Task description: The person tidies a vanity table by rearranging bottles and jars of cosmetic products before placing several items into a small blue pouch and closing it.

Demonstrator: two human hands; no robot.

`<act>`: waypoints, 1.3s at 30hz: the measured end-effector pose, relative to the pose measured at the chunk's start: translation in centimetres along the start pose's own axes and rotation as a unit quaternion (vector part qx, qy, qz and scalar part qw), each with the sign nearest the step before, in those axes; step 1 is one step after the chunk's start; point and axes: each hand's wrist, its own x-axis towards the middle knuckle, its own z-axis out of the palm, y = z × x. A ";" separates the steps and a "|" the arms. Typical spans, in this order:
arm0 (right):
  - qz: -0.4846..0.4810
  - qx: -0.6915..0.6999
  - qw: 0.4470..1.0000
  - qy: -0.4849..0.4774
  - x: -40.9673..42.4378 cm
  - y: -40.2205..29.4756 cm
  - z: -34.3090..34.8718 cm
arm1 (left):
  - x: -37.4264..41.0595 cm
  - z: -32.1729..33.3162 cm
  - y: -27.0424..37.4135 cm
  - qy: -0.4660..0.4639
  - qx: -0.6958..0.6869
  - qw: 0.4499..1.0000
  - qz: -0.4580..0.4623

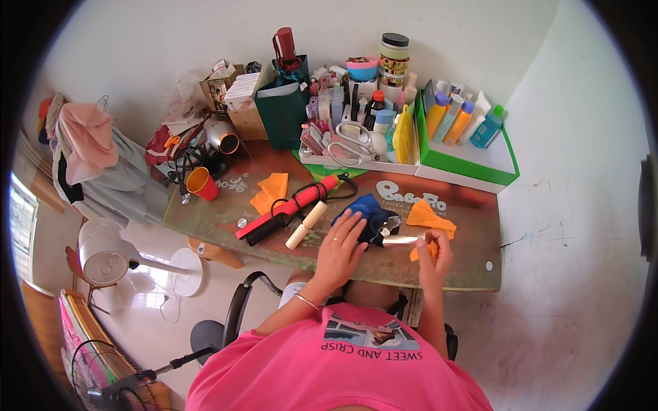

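My left hand (339, 244) lies palm down with its fingers spread on a crumpled dark blue cloth item (366, 213) with black parts. A slim, shiny pale object (400, 240) sticks out beside that cloth. At its right end the fingers of my right hand (436, 254) are pinched together, seemingly on it. A small orange cloth (431, 251) shows partly behind this hand; whether it is gripped too is hidden. Left of my left hand is a cream cylindrical tube (306, 225). Beside the tube rests a red and black hair straightener (288, 210), its black cord wound around it.
Orange cloths (271, 192) (431, 220) lie on the desk (462, 272). Toward the left edge stands an orange-red cup (203, 184), near a hair dryer (222, 136). Along the back are a cosmetics tray (390, 167) with scissors (352, 144) and a green-white box (468, 172) of bottles.
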 end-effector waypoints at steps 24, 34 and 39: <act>-0.030 0.023 0.967 -0.252 -1.4 -4.4 3.2 | -2.2 -0.7 3.9 -0.155 -0.284 0.936 -0.141; -0.073 0.011 0.992 -0.102 -3.9 -3.7 5.9 | -2.1 -0.1 4.0 -0.012 -0.224 0.959 -0.173; 0.060 0.243 0.955 -0.160 -3.1 -2.4 6.1 | -1.9 0.1 4.4 0.002 -0.356 0.917 -0.182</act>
